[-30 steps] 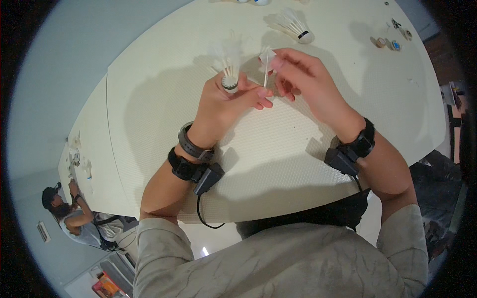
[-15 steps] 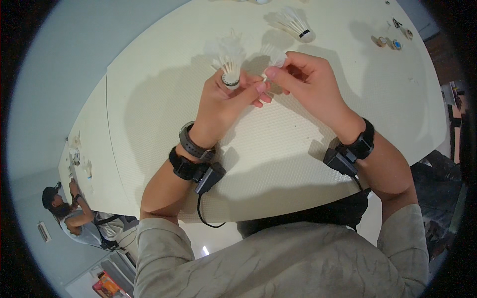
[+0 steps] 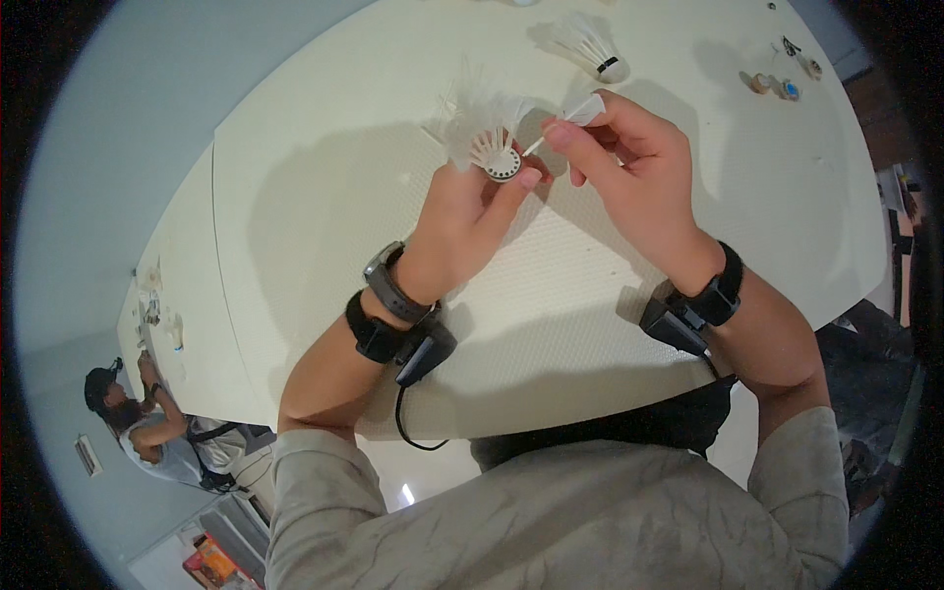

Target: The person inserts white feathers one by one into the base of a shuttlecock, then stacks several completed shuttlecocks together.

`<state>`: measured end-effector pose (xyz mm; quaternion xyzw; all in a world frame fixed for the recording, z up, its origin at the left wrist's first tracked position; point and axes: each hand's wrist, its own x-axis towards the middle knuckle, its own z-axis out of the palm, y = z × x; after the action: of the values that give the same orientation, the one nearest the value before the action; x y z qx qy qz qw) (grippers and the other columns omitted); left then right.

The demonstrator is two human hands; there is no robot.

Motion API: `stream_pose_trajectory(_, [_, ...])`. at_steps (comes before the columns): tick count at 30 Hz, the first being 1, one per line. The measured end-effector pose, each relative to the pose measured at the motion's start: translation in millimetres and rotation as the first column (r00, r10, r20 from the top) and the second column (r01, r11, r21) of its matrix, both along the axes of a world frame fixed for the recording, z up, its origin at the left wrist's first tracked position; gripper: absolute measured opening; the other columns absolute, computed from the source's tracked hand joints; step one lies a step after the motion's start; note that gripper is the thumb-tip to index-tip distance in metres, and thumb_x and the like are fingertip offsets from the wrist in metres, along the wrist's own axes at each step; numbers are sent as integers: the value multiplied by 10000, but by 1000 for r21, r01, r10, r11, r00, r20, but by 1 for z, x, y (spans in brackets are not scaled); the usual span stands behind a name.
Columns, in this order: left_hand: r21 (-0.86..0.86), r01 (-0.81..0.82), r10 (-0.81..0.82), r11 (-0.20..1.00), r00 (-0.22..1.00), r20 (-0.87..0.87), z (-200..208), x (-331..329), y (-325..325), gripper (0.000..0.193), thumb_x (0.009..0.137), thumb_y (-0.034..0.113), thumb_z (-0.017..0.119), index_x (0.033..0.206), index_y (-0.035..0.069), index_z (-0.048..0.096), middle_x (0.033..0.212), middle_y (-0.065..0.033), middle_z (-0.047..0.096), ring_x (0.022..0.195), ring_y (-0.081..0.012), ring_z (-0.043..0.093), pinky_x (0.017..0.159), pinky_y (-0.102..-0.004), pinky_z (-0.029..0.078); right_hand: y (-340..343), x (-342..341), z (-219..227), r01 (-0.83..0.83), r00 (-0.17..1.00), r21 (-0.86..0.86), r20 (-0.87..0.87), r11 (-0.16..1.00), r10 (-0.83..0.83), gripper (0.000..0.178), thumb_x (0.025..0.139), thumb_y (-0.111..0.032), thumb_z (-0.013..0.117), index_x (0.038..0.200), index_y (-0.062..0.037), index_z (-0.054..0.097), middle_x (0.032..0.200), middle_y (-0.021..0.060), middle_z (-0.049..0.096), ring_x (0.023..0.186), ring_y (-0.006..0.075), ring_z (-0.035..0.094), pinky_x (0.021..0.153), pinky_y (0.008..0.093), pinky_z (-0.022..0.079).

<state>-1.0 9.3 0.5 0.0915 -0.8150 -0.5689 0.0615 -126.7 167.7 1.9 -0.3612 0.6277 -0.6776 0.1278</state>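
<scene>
My left hand (image 3: 460, 218) is closed around a feathered shuttlecock (image 3: 501, 164), whose round base with a ring of dark dots faces up toward me. White feathers fan out from it, away from me. In my right hand (image 3: 621, 147) a single white feather (image 3: 584, 111) is pinched between thumb and fingers, its bare quill pointing down and left at the shuttlecock. The quill tip is close beside the base; whether it touches I cannot tell. A second shuttlecock (image 3: 608, 67) with a black band lies on its side beyond my hands.
The pale textured table (image 3: 393, 393) curves around me. At its far right lie small rolls of tape (image 3: 790, 89) and a small dark object (image 3: 791, 46). A person (image 3: 147, 418) works at the table far to the left, near more shuttlecock pieces (image 3: 149, 305).
My left hand has moved right and turned the shuttlecock, so its dotted base shows more. The feather in my right hand has tilted and come apart from my left fingers.
</scene>
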Motion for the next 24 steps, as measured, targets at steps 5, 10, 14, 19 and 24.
stream_pose_trajectory(5, [-100, 22, -35, 995, 990, -133, 1, 0, 0, 217, 1025, 155, 613, 1150, -19, 642, 892, -119, 713, 740, -155, 637, 681, -306, 525, -4, 1, 1, -19, 1000, -35, -12, 999, 18, 198, 939, -148, 759, 830, 0, 686, 691, 23, 674, 633, 42, 609, 573, 213, 460])
stream_pose_trajectory(10, [-163, 34, -54, 986, 991, -122, 4, -1, 0, 223, 1019, 155, 625, 1150, -25, 634, 870, -123, 708, 716, -174, 646, 675, -303, 529, -4, 0, 0, -9, 999, -5, -53, 1000, 8, 206, 928, -146, 767, 819, 9, 687, 683, 26, 662, 620, 48, 591, 560, 223, 450])
stream_pose_trajectory(14, [-152, 22, -55, 988, 975, -215, -4, -2, -1, 224, 1015, 149, 632, 1151, -28, 629, 880, -136, 715, 725, -184, 668, 674, -307, 538, -5, 0, 4, 50, 987, -5, -152, 999, -50, 204, 914, -145, 778, 808, 9, 695, 672, 28, 648, 608, 50, 571, 550, 234, 440])
stream_pose_trajectory(19, [-153, 44, -70, 987, 983, -171, -4, -3, 0, 219, 1012, 137, 631, 1159, -26, 627, 890, -144, 719, 746, -188, 685, 690, -313, 546, 0, -2, 2, 10, 990, 67, -144, 998, 0, 126, 924, -110, 761, 891, 7, 728, 751, 26, 669, 625, 51, 571, 560, 217, 442])
stream_pose_trajectory(24, [-134, 39, -68, 990, 975, -214, -8, -3, -2, 215, 1000, 110, 641, 1164, -27, 624, 902, -135, 723, 753, -187, 688, 692, -315, 548, -2, -1, 1, 25, 990, 15, -142, 1000, -23, 183, 907, -146, 786, 832, 2, 709, 699, 30, 659, 610, 52, 572, 558, 228, 443])
